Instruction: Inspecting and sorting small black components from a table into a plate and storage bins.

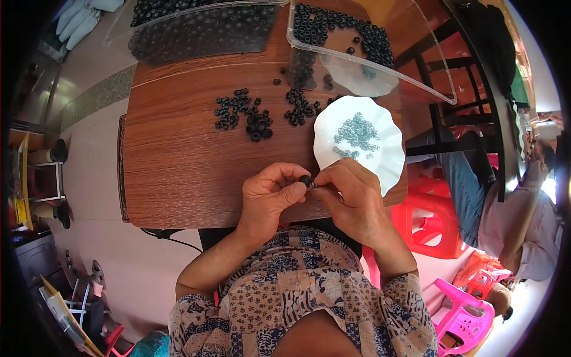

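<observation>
A person in a patterned top (256, 297) works with bare hands at a wood-grain counter (178, 143), holding a small round black piece (306, 179) just above its near edge. The left hand (269, 193) pinches the piece between thumb and index finger; the fingers of the right hand (357, 190), at its right side, are pinched on a pale bit (313, 185) too small to make out clearly.

Just beyond the right hand sits a white scalloped plate (389, 169) bearing a heap of small silvery, see-through pieces (358, 134). To the plate's left, loose black pieces (259, 125) lie in clusters on the counter, some upright, others tipped over. At the far side stand two clear plastic bins, one at left (262, 35) and one at right (416, 88), both containing more black pieces. A red stool (425, 223) stands right of the counter, near a second person in jeans (461, 190); a pink stool (467, 321) is lower right.
</observation>
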The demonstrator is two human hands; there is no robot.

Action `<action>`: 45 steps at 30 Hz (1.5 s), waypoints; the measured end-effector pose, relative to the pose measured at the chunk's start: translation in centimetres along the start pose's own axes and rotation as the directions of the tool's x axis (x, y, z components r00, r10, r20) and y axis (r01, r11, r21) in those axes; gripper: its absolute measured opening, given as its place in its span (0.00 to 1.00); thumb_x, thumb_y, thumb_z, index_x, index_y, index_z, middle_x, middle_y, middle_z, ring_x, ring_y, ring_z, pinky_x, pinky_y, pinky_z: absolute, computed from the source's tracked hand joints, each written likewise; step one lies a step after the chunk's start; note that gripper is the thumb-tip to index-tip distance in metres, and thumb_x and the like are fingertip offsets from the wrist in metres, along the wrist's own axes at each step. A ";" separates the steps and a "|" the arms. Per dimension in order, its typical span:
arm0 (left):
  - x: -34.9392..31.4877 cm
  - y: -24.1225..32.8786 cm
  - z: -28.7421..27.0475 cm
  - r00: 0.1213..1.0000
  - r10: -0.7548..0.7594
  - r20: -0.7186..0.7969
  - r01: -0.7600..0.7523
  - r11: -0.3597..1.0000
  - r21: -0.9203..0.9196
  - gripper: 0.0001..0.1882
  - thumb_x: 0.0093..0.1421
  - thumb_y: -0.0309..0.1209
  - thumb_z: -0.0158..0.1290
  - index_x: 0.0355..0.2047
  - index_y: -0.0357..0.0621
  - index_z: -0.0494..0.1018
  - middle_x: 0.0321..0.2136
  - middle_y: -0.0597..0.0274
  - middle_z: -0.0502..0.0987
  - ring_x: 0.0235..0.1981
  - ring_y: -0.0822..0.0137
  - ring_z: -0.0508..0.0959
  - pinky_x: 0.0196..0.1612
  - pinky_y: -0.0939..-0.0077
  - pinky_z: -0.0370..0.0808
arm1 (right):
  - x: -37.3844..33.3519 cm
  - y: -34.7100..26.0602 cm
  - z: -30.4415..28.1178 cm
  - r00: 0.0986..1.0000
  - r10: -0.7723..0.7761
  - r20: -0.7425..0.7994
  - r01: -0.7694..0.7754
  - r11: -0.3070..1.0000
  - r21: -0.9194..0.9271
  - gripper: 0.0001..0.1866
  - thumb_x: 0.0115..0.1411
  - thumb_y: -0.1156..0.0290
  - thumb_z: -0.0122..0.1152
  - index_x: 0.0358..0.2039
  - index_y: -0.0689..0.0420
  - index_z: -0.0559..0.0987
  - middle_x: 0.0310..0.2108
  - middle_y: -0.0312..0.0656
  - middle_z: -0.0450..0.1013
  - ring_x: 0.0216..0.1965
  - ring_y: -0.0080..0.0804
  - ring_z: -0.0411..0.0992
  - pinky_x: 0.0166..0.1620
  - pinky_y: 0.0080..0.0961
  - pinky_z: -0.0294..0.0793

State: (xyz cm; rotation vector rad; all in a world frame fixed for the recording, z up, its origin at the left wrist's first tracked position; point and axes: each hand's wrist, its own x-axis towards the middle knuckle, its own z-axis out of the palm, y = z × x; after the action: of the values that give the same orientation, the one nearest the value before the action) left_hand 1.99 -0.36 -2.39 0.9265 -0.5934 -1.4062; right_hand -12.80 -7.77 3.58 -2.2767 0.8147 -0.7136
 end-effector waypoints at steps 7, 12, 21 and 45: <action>-0.1 -0.1 -0.1 1.000 0.021 -0.001 -0.021 1.000 0.001 0.10 0.60 0.25 0.56 0.41 0.35 0.75 0.31 0.68 0.76 0.30 0.80 0.73 0.36 0.87 0.72 | 0.7 -0.3 -0.2 0.998 0.016 0.059 -0.015 1.000 -0.009 0.09 0.43 0.83 0.63 0.24 0.61 0.72 0.21 0.44 0.69 0.26 0.44 0.69 0.29 0.36 0.68; -0.2 -0.1 -0.7 1.000 -0.002 -0.007 0.002 0.999 -0.043 0.12 0.57 0.24 0.58 0.41 0.33 0.74 0.33 0.61 0.77 0.30 0.74 0.74 0.36 0.83 0.74 | 0.9 -0.3 0.0 0.994 0.085 0.070 -0.087 0.996 0.018 0.09 0.44 0.83 0.67 0.25 0.62 0.76 0.22 0.40 0.71 0.25 0.32 0.70 0.29 0.26 0.68; 0.2 -0.3 -1.8 0.963 -0.124 0.239 0.208 0.906 -0.368 0.14 0.59 0.28 0.57 0.41 0.33 0.70 0.32 0.58 0.76 0.30 0.71 0.74 0.36 0.78 0.72 | 1.3 -0.4 0.2 0.897 0.384 0.219 -0.440 0.730 0.523 0.06 0.48 0.82 0.68 0.25 0.61 0.78 0.24 0.34 0.73 0.26 0.18 0.68 0.32 0.17 0.67; -0.5 1.6 -5.2 0.995 -0.025 0.093 0.056 0.935 -0.351 0.10 0.58 0.26 0.57 0.38 0.35 0.71 0.32 0.56 0.75 0.29 0.69 0.72 0.37 0.72 0.70 | 9.1 4.7 5.7 0.965 -0.260 0.025 0.252 0.902 -0.350 0.10 0.41 0.81 0.65 0.28 0.58 0.80 0.22 0.43 0.69 0.29 0.42 0.69 0.32 0.35 0.69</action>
State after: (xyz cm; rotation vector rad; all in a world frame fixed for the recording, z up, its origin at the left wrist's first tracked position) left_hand 7.07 1.01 -3.75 0.5945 -0.3691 -1.5346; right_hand -4.77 -14.95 -1.03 -2.7403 0.7027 -0.7597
